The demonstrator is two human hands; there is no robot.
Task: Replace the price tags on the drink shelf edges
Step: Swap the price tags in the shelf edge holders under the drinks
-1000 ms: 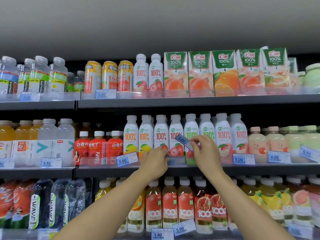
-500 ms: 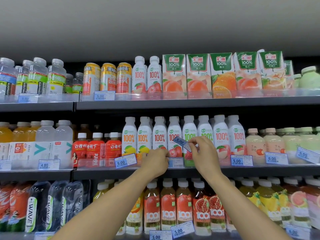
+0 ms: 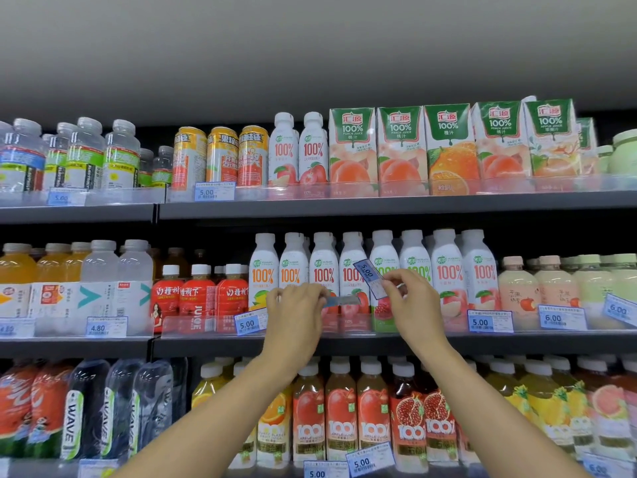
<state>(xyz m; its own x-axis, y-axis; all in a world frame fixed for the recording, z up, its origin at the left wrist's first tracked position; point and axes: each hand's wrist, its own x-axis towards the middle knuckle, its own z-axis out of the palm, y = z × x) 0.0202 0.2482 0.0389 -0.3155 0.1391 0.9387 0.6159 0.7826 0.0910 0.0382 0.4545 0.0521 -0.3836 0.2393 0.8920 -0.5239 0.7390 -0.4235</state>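
My right hand [image 3: 412, 307] pinches a blue-and-white 5.00 price tag [image 3: 369, 277], tilted, in front of the white 100% juice bottles [image 3: 353, 270] on the middle shelf. My left hand [image 3: 296, 315] holds a second blue tag [image 3: 341, 300], seen nearly edge-on, just above the clear front rail [image 3: 348, 324] of that shelf. The two hands are close together, about a hand's width apart. Other tags sit on the rail: a 5.00 tag [image 3: 251, 323] just left of my left hand and a 5.00 tag [image 3: 489, 320] to the right.
Three dark shelves of drinks fill the view. Juice cartons [image 3: 448, 150] and cans [image 3: 220, 157] stand on the top shelf, with a 5.00 tag [image 3: 213, 192] below the cans. The bottom shelf holds juice bottles [image 3: 341, 412] and two 5.00 tags [image 3: 368, 460].
My left hand has lifted off the shelf rail and now holds a tag pulled out from it. My right hand stays raised with its tag, shifted slightly lower and right.
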